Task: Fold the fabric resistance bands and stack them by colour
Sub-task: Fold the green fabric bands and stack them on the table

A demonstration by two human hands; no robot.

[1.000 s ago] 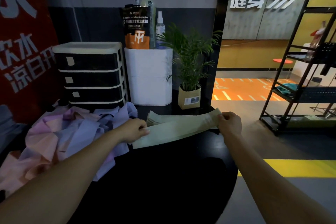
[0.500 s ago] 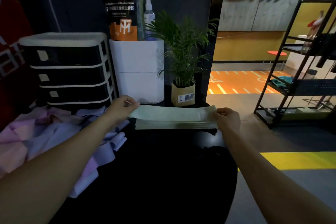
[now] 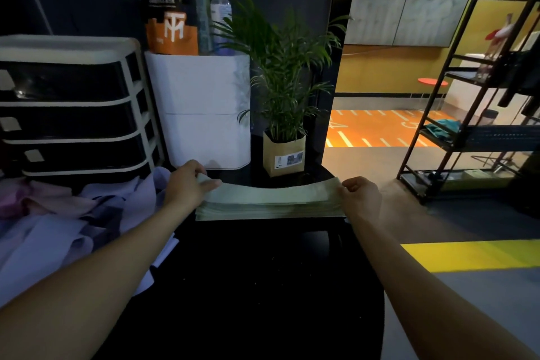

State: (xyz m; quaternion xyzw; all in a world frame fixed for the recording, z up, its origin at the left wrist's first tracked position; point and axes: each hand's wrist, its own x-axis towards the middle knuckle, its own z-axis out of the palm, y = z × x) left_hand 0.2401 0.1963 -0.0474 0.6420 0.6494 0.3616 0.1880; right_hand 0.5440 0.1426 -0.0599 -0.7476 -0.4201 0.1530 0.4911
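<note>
Head view, ordered by size: the black desk (image 3: 263, 286) fills the lower middle, round-edged at 3 o'clock. At 9 o'clock a loose heap of pink and lilac bands (image 3: 58, 231) spreads over its left side, unfolded and overlapping. Behind the heap, at 10 o'clock, stands a drawer unit (image 3: 73, 108) with dark fronts and a pale frame; just beside it at 11 o'clock is a white box (image 3: 204, 108) carrying a black and orange pouch (image 3: 168, 6) and a spray bottle (image 3: 219, 6). At 12 o'clock a potted plant (image 3: 285, 152) sits in a tan wrap. A black metal rack (image 3: 467, 131) stands on the floor at 2 o'clock.

Near the desk's far edge, just in front of the plant, lies the stack of pale green bands (image 3: 271, 204), folded flat. The top green band (image 3: 274, 191) is stretched across it. The left hand (image 3: 187, 184) has its grip partly closed, thumb and fingers lying on the band's left end. The right hand (image 3: 361, 199) pinches the right end with curled fingers.
</note>
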